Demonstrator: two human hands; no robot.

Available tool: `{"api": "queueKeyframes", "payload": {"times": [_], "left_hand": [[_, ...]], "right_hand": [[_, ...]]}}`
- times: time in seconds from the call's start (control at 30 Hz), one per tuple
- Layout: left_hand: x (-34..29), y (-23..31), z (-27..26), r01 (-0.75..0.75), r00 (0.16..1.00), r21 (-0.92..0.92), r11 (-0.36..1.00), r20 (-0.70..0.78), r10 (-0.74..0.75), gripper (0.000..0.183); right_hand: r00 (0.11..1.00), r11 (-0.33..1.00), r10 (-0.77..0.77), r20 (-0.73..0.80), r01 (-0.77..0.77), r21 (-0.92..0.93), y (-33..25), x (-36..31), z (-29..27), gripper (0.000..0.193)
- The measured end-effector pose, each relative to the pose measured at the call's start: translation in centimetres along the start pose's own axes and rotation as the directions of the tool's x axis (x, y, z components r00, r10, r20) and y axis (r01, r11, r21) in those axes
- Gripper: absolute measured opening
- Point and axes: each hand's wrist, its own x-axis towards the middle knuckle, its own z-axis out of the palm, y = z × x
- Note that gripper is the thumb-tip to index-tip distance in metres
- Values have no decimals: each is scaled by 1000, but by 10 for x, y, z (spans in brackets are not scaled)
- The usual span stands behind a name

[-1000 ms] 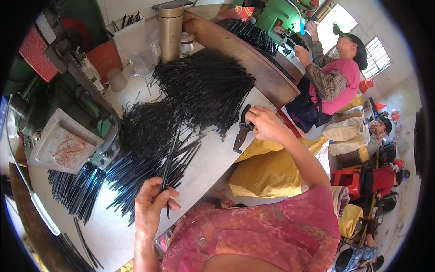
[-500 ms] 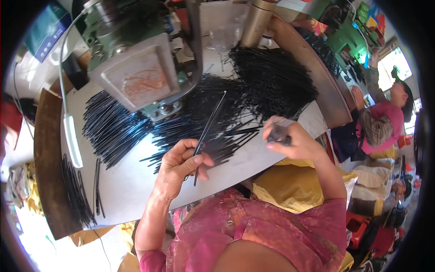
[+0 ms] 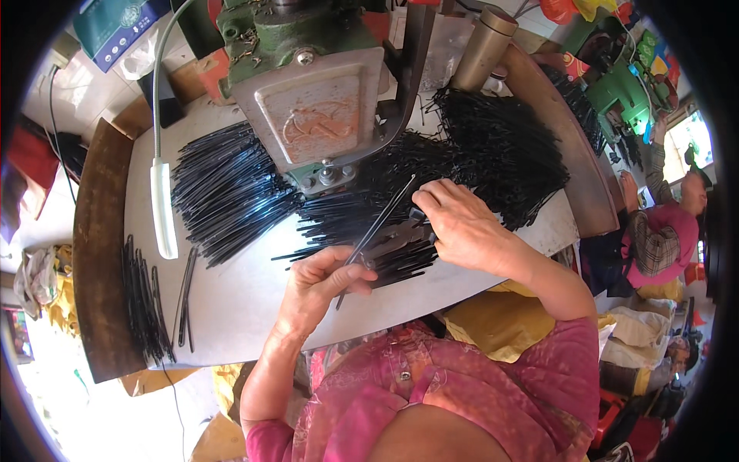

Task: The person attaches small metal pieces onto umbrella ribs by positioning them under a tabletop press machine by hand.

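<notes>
My left hand (image 3: 319, 289) is closed round a thin black metal umbrella rib (image 3: 379, 225), pinched between thumb and fingers. The rib slants up to the right, its bright-tipped end free and its lower end poking out below the palm. Just right of that tip, my right hand (image 3: 467, 229) is closed on a small dark piece (image 3: 418, 214), mostly hidden by the fingers; its kind is unclear. Whether the piece touches the rib cannot be made out. Beneath and beyond both hands, loose black ribs (image 3: 400, 260) lie on the pale tabletop (image 3: 239, 308).
A green press machine (image 3: 308, 92) stands over the table's middle. Rib piles lie left (image 3: 227, 192) and right (image 3: 508, 158) of it. A lamp (image 3: 164, 212) hangs at left. Wooden rims (image 3: 108, 262) edge the table. A metal flask (image 3: 485, 50) stands behind; a co-worker (image 3: 662, 239) sits at right.
My right hand has moved left, bringing the dark piece close to the rib's upper end. My left hand still holds the rib. The whole view has shifted, showing more of the machine.
</notes>
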Motion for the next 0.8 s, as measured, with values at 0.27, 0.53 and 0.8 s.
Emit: {"api": "queueKeyframes", "payload": {"times": [0.27, 0.53, 0.8], "left_hand": [[0, -1, -5, -12, 1000, -34, 999, 22, 13, 21], [-1, -2, -6, -36, 999, -72, 997, 23, 37, 21], [-1, -4, -8, -54, 998, -77, 996, 31, 56, 21]], "right_hand": [[994, 993, -80, -76, 72, -96, -6, 2, -5, 22], [993, 992, -84, -81, 75, -105, -8, 3, -6, 21], [994, 990, -85, -69, 76, -120, -7, 3, -6, 18]]}}
